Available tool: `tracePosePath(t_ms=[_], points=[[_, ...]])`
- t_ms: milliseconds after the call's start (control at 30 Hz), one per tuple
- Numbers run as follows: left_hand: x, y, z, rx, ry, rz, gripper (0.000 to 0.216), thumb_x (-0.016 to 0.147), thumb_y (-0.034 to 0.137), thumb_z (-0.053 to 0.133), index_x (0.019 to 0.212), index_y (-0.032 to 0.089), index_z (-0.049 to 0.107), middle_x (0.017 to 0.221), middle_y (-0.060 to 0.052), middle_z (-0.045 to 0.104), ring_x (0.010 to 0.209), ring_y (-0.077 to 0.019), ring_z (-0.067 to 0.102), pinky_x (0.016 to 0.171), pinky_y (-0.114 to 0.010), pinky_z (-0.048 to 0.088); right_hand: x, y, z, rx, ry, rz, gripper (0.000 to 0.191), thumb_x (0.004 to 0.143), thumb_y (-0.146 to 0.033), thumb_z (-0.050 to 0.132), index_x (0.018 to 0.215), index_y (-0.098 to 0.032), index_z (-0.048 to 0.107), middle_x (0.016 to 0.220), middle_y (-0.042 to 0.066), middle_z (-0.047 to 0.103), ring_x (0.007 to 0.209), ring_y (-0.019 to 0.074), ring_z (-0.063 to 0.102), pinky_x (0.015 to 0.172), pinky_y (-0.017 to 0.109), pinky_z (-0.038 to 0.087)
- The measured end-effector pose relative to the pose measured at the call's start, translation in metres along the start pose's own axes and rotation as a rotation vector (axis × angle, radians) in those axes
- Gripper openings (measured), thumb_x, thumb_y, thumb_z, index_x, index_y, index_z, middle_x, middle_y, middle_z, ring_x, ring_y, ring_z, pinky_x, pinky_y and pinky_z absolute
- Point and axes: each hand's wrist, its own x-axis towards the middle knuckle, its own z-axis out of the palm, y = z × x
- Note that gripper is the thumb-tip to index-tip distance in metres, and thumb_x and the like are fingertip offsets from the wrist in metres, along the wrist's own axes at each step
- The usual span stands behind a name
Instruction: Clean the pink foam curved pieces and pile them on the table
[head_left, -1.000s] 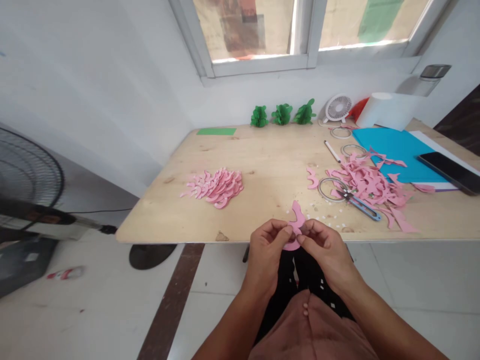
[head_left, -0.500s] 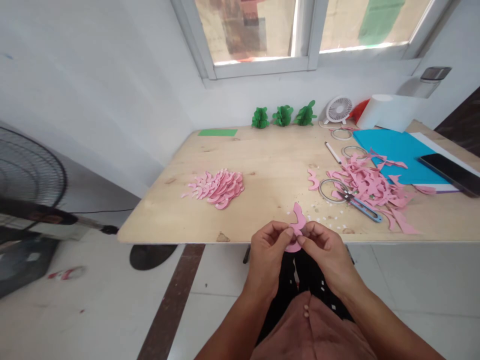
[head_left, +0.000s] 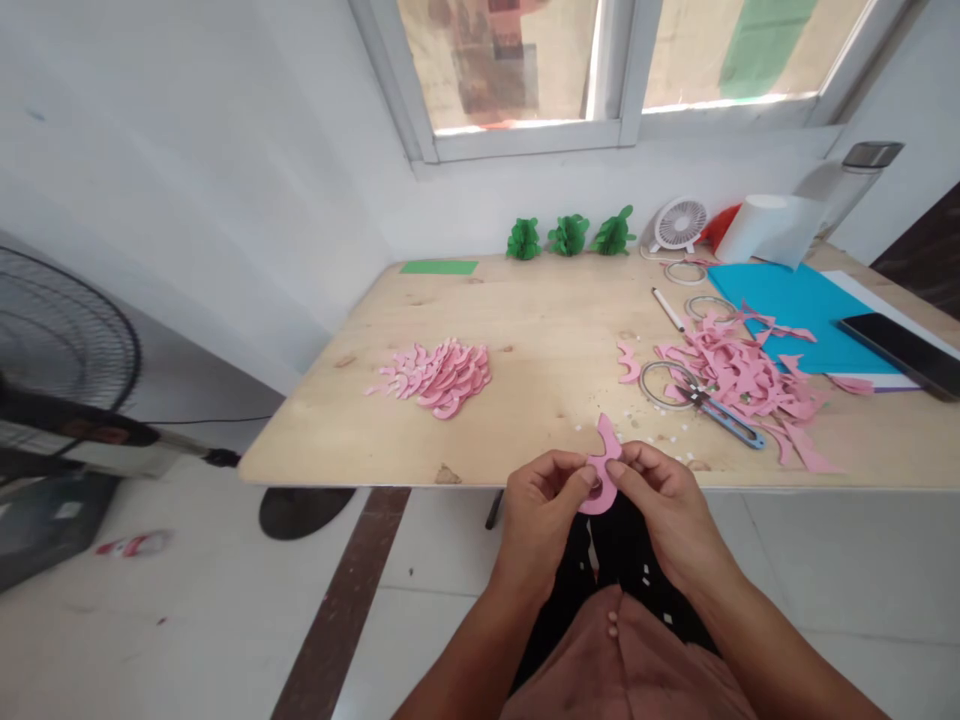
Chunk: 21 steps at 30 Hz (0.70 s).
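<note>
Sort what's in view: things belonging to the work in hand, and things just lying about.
Likely the job's:
thin curved pink piece, in left hand and right hand;
pile of curved pink pieces;
blue-handled metal snips;
heap of jagged pink scraps.

Apparently just lying about:
small round white fan;
black rectangular phone.

matt paper cutout (head_left: 602, 466), smooth wooden tabletop (head_left: 547, 330), glossy phone screen (head_left: 904, 352)

White desk fan (head_left: 680, 224), black phone (head_left: 904, 352), window (head_left: 628, 75)
</note>
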Motion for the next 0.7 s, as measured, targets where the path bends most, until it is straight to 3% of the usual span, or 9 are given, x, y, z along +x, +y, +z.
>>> tracePosePath(t_ms=[300,700], points=[[0.003,-0.001,-0.002,-0.029,-0.015,-0.008,0.011,0.069,0.024,0.07,0.066,0.014,0.067,0.063,0.0,0.065,0.06,-0.011,0.058,0.064,-0.024,0.048,-0.001,0.001,-0.004,-0.043,-0.031,-0.03,0.013,0.076,-0.033,0.067,0.076,-0.021,0.064,0.07,-0.002,0.06,0.067,0.0143,0.053,0.065,0.024,0.043],[0.004,-0.008,-0.013,0.435,0.046,0.358,0.008,0.079,0.023,0.06,0.077,0.017,0.065,0.075,-0.002,0.068,0.072,-0.016,0.063,0.068,-0.027,0.049,0.005,0.004,-0.003,-0.007,-0.029,-0.058,0.009,0.077,-0.029,0.068,0.077,-0.02,0.066,0.071,-0.002,0.061,0.067,0.0123,0.053,0.065,0.022,0.042]])
